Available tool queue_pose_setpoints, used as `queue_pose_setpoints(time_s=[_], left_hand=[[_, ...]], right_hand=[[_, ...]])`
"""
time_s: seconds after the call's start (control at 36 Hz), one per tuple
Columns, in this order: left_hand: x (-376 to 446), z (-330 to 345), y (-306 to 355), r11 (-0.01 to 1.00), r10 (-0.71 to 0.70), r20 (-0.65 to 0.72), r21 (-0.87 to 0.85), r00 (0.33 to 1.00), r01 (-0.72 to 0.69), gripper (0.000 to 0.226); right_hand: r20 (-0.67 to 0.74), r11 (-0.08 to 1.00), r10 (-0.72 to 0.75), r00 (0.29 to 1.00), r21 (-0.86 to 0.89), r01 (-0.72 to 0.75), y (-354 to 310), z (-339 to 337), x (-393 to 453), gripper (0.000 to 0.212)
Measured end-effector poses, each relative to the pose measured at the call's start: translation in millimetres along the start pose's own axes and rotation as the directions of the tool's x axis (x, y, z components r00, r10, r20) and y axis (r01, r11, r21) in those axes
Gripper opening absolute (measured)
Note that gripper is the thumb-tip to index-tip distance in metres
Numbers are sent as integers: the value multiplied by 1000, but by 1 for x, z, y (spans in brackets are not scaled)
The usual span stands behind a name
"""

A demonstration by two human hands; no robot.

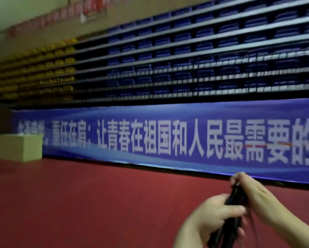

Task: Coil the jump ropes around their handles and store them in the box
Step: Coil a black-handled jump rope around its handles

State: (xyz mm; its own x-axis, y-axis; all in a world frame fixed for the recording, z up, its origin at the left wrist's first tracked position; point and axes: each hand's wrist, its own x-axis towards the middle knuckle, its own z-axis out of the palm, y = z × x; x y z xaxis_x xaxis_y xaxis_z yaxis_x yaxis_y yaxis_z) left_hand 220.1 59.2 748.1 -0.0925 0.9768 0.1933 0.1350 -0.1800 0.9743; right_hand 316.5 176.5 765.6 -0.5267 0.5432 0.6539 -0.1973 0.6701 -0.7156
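**Both hands on the black handles, low in front of the banner**

The bleachers (186, 56) fill the space above the banner: rows of folded blue seats, with a smaller block of yellow seats to the far left of its top edge. The blue banner (168, 140) itself runs wall to wall, printed with large white characters. Below the banner spreads the red floor (78, 203). A pale box (19, 148) stands on that floor against the banner's left end, well apart from the hands (whether its top is open cannot be told through the blur).

Under the banner's right half, near the bottom of the view, the two hands meet on the jump rope handles (230, 217), a dark bundle held on a slant. The left hand (212, 213) wraps the middle of the bundle, fingers curled round it and thumb laid across the front. The right hand (254, 190) reaches over from the right, its fingertips bunched in a pinch at the top end of the handles, closest to the banner's lower edge. The hands are close together, one just above the other on the same bundle. A few thin dark strands of rope (253, 224) hang from the handles beside the right wrist, down toward the bottom edge.
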Motion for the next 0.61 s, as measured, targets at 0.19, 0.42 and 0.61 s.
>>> queue_pose_setpoints(time_s=[0.19, 0.42, 0.61], left_hand=[[14, 34, 75, 993, 106, 3, -61, 994, -106, 12], [30, 50, 116, 988, 123, 87, -110, 989, -113, 19], [30, 63, 146, 903, 209, 111, -404, 972, -148, 10]], right_hand=[[7, 998, -49, 999, -49, 49, -66, -47, 20, 42], [29, 998, 21, 999, -56, -19, -106, -78, 27, 49], [5, 986, 53, 999, 157, -54, -120, -86, 29, 49]])
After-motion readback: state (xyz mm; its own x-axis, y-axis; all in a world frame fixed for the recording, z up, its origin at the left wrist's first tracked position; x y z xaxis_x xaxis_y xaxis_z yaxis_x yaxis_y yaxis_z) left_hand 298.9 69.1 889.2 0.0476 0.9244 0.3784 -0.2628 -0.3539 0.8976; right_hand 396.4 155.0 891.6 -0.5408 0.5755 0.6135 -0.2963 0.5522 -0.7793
